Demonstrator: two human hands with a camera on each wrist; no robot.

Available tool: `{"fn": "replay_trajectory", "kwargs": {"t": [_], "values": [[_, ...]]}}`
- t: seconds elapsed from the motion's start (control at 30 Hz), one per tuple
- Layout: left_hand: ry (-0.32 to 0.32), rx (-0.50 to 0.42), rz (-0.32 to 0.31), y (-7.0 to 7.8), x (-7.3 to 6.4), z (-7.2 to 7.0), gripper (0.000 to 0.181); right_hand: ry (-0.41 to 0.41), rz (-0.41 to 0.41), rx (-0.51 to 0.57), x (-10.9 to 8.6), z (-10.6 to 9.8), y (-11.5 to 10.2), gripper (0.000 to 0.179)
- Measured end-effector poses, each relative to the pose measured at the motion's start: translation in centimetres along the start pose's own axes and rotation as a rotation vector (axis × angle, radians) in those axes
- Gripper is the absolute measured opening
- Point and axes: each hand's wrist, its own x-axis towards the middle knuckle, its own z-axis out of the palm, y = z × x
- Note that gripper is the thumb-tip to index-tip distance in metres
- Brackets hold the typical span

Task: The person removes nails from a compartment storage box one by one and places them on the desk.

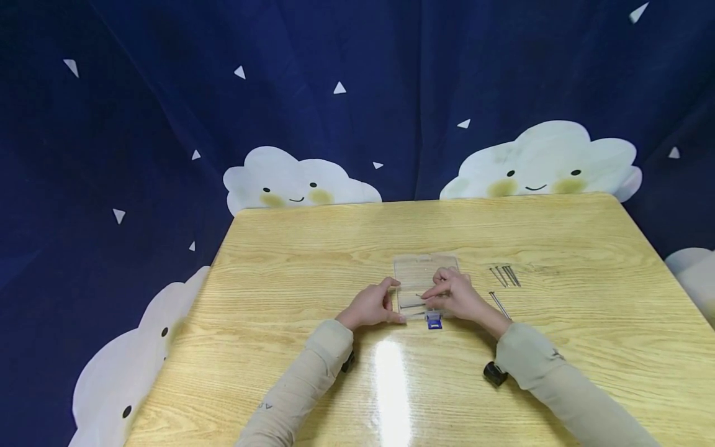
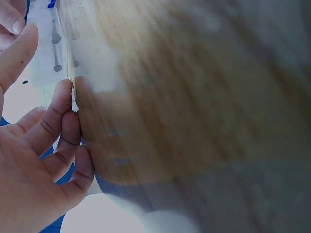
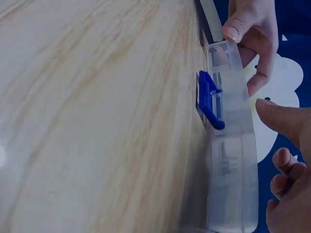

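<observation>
A clear plastic box (image 1: 426,261) with a blue latch (image 1: 434,323) at its front side lies on the table. My left hand (image 1: 373,304) grips the box's left side, thumb at the near corner, fingers along the edge. Over the box's right part hovers my right hand (image 1: 454,297), its fingertips pointing down and left at the contents. A long nail (image 1: 412,305) lies inside, its right end running under those fingertips. From the right wrist, the hand's thumb and fingers appear apart beside the translucent wall (image 3: 233,160), with no nail visible between them.
Several loose nails (image 1: 507,275) lie in a row on the wooden table (image 1: 301,261), right of the box. A single longer nail (image 1: 499,304) lies nearer, beside the right wrist. A dark blue curtain (image 1: 313,37) with white clouds hangs behind the table.
</observation>
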Motion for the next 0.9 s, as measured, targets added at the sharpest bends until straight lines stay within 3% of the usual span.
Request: {"fn": "replay_trajectory", "kwargs": {"t": [0.43, 0.9], "values": [[0.003, 0.01, 0.02, -0.1, 0.1, 0.1, 0.073, -0.132, -0.027, -0.061, 1.4, 1.3, -0.8, 0.016], [0.002, 0.008, 0.027, -0.1, 0.0, -0.1, 0.073, -0.256, -0.135, -0.248, 2.0, 2.1, -1.3, 0.017]]}}
